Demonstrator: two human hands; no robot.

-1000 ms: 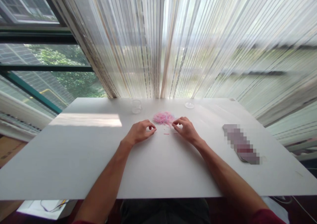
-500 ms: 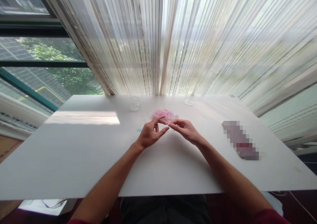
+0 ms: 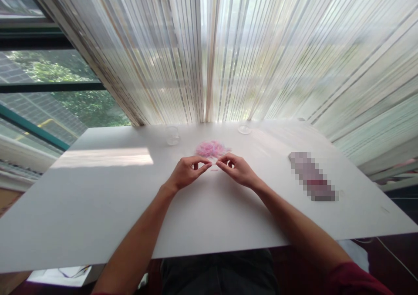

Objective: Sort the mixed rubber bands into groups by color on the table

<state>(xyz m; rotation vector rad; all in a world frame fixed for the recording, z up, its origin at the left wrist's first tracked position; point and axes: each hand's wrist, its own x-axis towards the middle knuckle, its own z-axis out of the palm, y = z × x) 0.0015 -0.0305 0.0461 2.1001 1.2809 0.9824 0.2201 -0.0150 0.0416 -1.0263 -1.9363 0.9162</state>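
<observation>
Drawn slightly apart, the left hand [image 3: 187,172] and right hand [image 3: 238,169] pinch narrowly, any held piece unclear; pink strips [image 3: 211,148] mostly remain heaped beyond them on the tabletop [image 3: 209,225], one loose nearer.

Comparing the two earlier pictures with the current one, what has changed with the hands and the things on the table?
The left hand and right hand moved inward until their fingertips met, then parted slightly. Whether they took hold of or let go of anything is too small to tell. The pink pile, clear cup and clear disc look unmoved.
</observation>
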